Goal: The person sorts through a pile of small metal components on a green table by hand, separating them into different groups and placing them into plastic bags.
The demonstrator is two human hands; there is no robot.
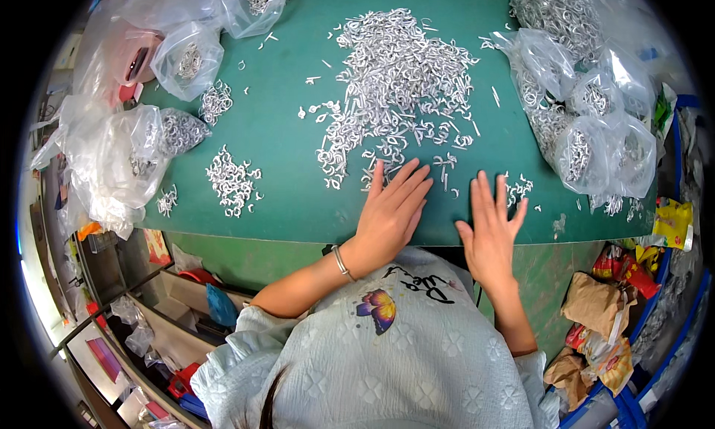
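A: Start close in. What are the hands doing?

B: Both lie flat, palms down, on the green bench (pixel 283 198) near its front edge. The left hand (pixel 389 213) has its fingers stretched forward and spread a little; its grip is apart, clamped on nothing, and its fingertips touch the near fringe of the big pile of small silver metal hooks (pixel 398 86). A thin bracelet (pixel 340 261) sits on that wrist.

A: And the right?

B: The right hand (pixel 491 232) is just beside the left, fingers fanned wide, grip also apart and empty. A small scatter of hooks (pixel 519 187) lies right at its fingertips.

A: Where is the bulk of the hooks?

B: Beyond the hands, in the middle of the bench: a broad loose pile that thins out toward the person, with single pieces strewn around its edges.

A: Anything to the sides?

B: To the left, well apart from the hands, a smaller heap of hooks (pixel 232 182) lies on the bench, and past it are clear plastic bags (pixel 119 161) partly filled with the same pieces. On the right, a cluster of filled clear bags (pixel 588 131) is stacked along the bench edge.

A: And farthest off?

B: More bags (pixel 253 1) at the far left corner, hooks showing through the plastic.
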